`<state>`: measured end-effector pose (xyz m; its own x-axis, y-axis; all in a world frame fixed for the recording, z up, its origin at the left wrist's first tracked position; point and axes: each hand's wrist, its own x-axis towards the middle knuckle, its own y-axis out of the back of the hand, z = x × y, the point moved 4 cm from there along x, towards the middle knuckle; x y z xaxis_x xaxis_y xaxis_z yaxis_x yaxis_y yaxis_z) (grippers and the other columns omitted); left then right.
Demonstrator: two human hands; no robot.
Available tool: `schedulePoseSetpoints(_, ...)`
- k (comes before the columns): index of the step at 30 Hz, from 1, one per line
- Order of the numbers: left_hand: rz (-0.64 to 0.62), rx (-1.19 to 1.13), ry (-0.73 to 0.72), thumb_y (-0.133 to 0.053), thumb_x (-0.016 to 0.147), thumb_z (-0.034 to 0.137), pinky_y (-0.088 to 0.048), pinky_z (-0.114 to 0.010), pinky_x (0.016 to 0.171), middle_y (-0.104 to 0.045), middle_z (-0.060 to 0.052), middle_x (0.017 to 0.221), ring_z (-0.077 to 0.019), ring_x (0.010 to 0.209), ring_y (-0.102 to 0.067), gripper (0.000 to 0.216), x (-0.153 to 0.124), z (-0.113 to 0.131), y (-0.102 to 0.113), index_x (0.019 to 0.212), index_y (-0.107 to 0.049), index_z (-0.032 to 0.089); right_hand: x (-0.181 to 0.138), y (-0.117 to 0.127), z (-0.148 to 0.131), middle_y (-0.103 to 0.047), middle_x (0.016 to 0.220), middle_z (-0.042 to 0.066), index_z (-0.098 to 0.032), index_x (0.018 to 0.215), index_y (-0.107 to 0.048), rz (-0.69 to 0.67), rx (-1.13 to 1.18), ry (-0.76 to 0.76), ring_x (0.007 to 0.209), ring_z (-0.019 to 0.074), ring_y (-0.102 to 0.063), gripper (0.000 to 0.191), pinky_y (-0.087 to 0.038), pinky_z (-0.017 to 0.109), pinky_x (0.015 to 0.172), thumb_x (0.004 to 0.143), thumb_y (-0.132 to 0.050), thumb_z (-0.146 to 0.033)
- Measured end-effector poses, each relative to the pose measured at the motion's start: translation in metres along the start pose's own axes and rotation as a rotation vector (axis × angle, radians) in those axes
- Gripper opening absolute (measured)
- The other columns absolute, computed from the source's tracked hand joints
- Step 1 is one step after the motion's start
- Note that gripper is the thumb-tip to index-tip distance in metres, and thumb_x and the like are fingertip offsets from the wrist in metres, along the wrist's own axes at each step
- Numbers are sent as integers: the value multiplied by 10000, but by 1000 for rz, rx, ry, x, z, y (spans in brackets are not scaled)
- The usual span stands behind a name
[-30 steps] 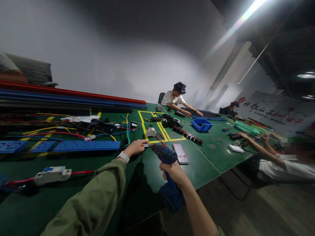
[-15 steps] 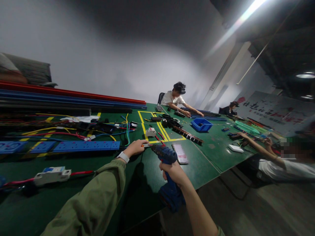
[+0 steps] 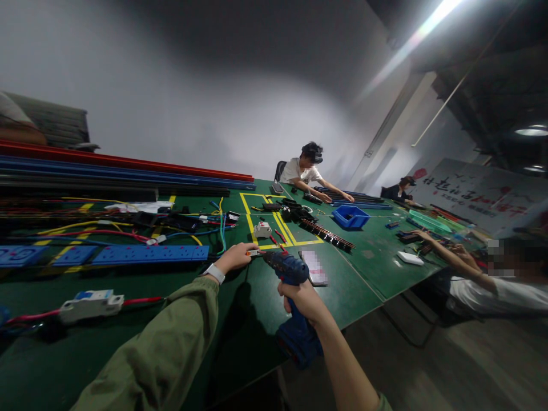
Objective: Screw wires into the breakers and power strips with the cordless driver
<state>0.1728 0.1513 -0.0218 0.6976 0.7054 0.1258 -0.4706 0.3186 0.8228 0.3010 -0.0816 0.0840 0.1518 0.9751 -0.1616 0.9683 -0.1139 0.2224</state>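
My right hand [image 3: 305, 301] is wrapped round the handle of a blue cordless drill [image 3: 291, 269], whose battery base hangs near the table's front edge. Its nose points left toward my left hand [image 3: 234, 257]. The fingers of that hand are closed on a small white part with an orange mark [image 3: 253, 253], partly hidden by the fingertips. The drill's tip is close to this part; whether they touch I cannot tell. Just beyond lie a white circuit breaker [image 3: 262, 230] and short red wires [image 3: 280, 235]. A notepad-like flat item [image 3: 314, 268] rests to the right of the drill.
On the left lie a blue socket strip [image 3: 149, 254], loose coloured wires [image 3: 124, 228] and a larger breaker with red cable [image 3: 92, 306]. Long red and blue rails [image 3: 128, 168] run behind. A blue bin [image 3: 351, 217] stands farther right. Several co-workers sit around the green table [image 3: 363, 274].
My hands, the drill and the small white part stay in place. At the right, a co-worker's hand has shifted slightly.
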Motion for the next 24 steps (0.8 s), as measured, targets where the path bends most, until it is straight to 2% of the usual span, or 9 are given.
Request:
schedulePoseSetpoints(9, 1, -11, 3, -541, 746, 172, -458, -289, 974, -692, -23, 1270, -243, 1124, -646, 567, -2, 3, 3, 1287, -651, 302, 1, 1, 4, -533, 624, -60, -183, 876, -551, 0, 3, -20, 392, 100, -503, 209, -356, 232, 396, 670, -581, -191)
schedulePoseSetpoints(24, 5, -4, 4, -536, 746, 164, -462, -287, 963, -694, -26, 1264, -239, 1110, -653, 562, -4, 6, 4, 1279, -652, 299, -1, 0, -1, -520, 568, -63, -182, 831, -551, 12, -4, -56, 392, 107, -497, 197, -368, 232, 402, 647, -613, -213)
